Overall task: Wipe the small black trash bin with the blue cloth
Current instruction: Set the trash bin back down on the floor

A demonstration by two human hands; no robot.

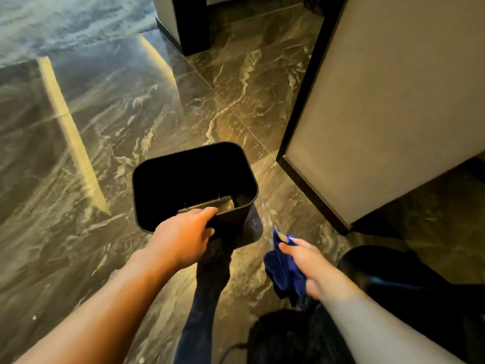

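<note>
A: Where's the small black trash bin [162, 179] sitting?

B: Directly beyond the left hand [183, 239], on the marble floor [91, 114]. It is upright with its open mouth facing up, and the hand meets it at the near rim.

A: So the left hand has hold of it?

B: Yes. The fingers [207, 211] are hooked over the near edge and curled down into the opening, with the back of the hand towards the camera. The thumb side is hidden against the outer wall, so I cannot tell how it presses there.

A: And the blue cloth [283, 269]?

B: In the right hand [312, 269], bunched up. The fingers are closed around it, the thumb [288, 248] laid along the top, and most of the fabric hangs out on the side nearer the left hand (a small pale tag pokes up at the cloth's top corner).

A: Is the cloth touching the bin?

B: No. It is held apart from it, nearer the body than the bin and off to the right of the bin's near corner. The bin lies ahead of both hands, closer to the left.

A: Anything else close by?

B: A dark trouser leg [207, 285] runs between the two forearms toward the bin's base. Beyond the right hand stands a pale panel with a dark frame [388, 114], well clear of the cloth.
</note>
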